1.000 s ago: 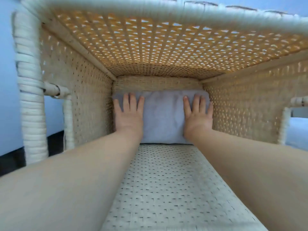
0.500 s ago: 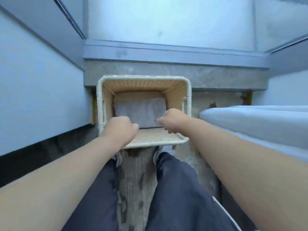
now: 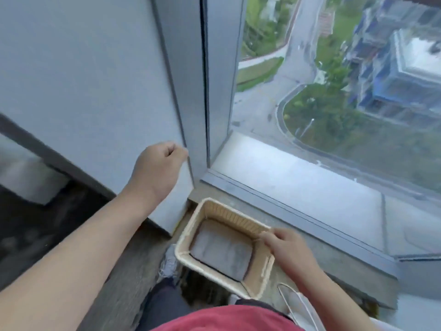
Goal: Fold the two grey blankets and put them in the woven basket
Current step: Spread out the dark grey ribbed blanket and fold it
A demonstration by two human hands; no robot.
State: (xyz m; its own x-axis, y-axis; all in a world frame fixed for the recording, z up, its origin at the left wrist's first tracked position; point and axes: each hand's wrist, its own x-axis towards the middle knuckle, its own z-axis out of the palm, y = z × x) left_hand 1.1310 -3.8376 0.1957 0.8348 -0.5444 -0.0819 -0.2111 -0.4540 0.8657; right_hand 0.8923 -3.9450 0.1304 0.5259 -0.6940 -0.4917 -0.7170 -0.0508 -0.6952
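Observation:
The woven basket (image 3: 189, 226) stands on the floor in the corner below the window. A folded grey blanket (image 3: 222, 252) lies flat on its bottom; I see only one grey surface and cannot tell whether a second blanket lies beneath. My right hand (image 3: 286, 247) hovers at the basket's right rim with fingers curled, holding nothing. My left hand (image 3: 160, 163) is raised well above the basket, in a loose fist near the wall's corner, and is also empty.
A grey wall panel (image 3: 95, 91) rises on the left. A wide window sill (image 3: 298, 177) runs behind the basket, with glass above it showing streets far below. My shoe (image 3: 169, 261) is beside the basket. A white edge (image 3: 298, 306) shows at lower right.
Both hands left the blanket and came out of the basket. My view rose from inside the basket to standing height. My left hand lifted up toward the wall.

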